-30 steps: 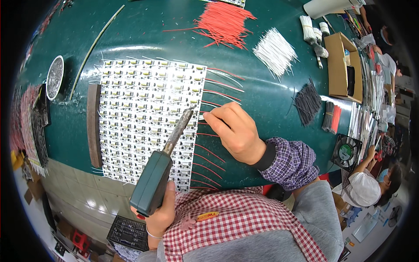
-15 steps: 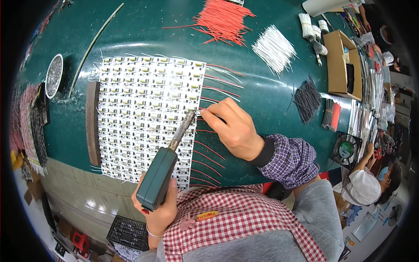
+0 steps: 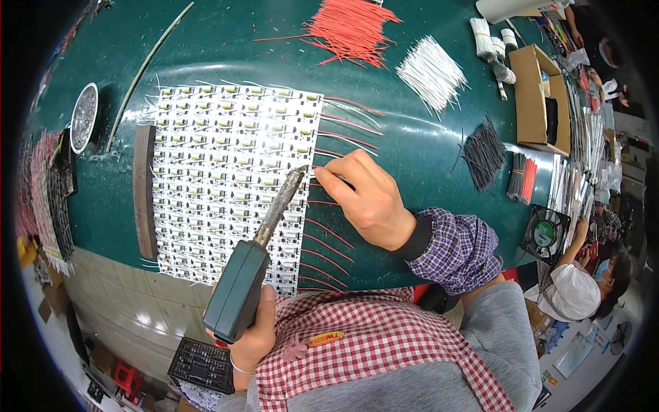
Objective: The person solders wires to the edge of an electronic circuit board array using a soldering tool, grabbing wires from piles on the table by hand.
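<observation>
1. The white circuit-board panel [image 3: 226, 182] lies flat on the green counter [image 3: 425, 158], and its near border reaches the counter's near edge. Its longer axis seems to run from this edge toward the far side.
2. The right hand [image 3: 371, 199] is on the panel's right side, so the panel lies to the left of this grip. Thumb and index finger are pressed together at the panel's right border; they appear to pinch one wire, but the fingers cover most of it.
3. The left hand [image 3: 252, 336], at the counter's near edge, has its grip wrapped around the handle of the gun-shaped soldering iron [image 3: 237, 290].
4. The iron's long axis is diagonal: from the near edge it points away and to the right. Its tip is just left of the right fingertips, over the panel's right border; whether it touches, I cannot tell. To this place, the right hand is nearer.
5. The red wires [image 3: 331, 231] stick out from the same border toward the counter's right end, the nearer ones bending to the near edge.
</observation>
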Available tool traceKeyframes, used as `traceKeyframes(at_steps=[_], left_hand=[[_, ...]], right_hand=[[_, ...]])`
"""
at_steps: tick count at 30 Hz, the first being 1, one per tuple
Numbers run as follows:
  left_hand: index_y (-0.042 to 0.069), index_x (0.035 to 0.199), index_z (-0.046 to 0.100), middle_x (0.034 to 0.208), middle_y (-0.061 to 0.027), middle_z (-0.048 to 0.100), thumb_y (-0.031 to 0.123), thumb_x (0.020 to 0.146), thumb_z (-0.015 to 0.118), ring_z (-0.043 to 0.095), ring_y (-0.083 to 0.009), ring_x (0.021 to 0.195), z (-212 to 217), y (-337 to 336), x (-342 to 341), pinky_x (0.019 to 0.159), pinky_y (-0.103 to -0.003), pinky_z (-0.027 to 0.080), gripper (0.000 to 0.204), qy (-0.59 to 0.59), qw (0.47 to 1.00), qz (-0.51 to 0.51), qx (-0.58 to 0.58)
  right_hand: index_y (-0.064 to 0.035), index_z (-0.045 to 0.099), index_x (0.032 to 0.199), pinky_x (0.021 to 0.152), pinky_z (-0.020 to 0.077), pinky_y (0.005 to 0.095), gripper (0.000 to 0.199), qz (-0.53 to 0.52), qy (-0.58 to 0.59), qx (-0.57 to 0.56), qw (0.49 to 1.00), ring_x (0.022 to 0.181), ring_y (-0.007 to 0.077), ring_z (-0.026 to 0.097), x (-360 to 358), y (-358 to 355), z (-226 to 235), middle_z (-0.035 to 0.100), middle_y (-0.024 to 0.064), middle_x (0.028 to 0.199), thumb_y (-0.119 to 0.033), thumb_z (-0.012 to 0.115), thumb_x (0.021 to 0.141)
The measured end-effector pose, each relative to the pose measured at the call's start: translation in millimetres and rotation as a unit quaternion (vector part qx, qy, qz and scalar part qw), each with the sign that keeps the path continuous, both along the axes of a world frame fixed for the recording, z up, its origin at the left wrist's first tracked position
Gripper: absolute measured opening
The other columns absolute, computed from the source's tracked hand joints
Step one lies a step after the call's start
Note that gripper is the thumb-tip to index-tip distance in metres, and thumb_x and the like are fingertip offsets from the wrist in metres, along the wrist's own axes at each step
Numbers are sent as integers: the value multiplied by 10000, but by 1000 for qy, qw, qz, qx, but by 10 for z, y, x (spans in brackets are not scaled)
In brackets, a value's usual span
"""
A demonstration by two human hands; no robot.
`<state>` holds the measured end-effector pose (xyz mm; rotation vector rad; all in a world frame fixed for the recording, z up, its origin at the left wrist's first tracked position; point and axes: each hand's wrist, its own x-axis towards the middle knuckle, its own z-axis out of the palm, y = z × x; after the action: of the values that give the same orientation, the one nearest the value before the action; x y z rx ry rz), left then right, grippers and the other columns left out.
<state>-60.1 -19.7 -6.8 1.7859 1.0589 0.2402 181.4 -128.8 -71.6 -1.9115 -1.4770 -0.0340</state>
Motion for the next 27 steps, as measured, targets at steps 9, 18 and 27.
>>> traceKeyframes(at_steps=[9,18,27], left_hand=[[-78,1191,614,1132,-153,663,17,814,778,641,-214,984,-18,-33,-32,867,-329,511,422,-3,1000,10,-2],[-61,987,682,840,-128,681,55,793,768,656,-184,668,-40,-45,-22,593,-294,514,242,-67,994,-1,86],[-62,982,681,846,-130,675,28,794,751,647,-191,665,-61,-22,-12,599,-290,512,220,-58,993,-43,98]], right_hand=[[67,651,1037,689,515,344,360,-10,-16,25,1000,821,267,595,-14,7,12,602,131,931,9,637,682],[63,655,1036,656,504,330,351,9,-10,24,1000,785,258,590,-147,-72,29,602,118,916,-1,643,691],[55,656,1049,650,501,324,351,9,-20,10,1000,776,244,580,-156,-70,-11,603,112,924,-6,641,704]])
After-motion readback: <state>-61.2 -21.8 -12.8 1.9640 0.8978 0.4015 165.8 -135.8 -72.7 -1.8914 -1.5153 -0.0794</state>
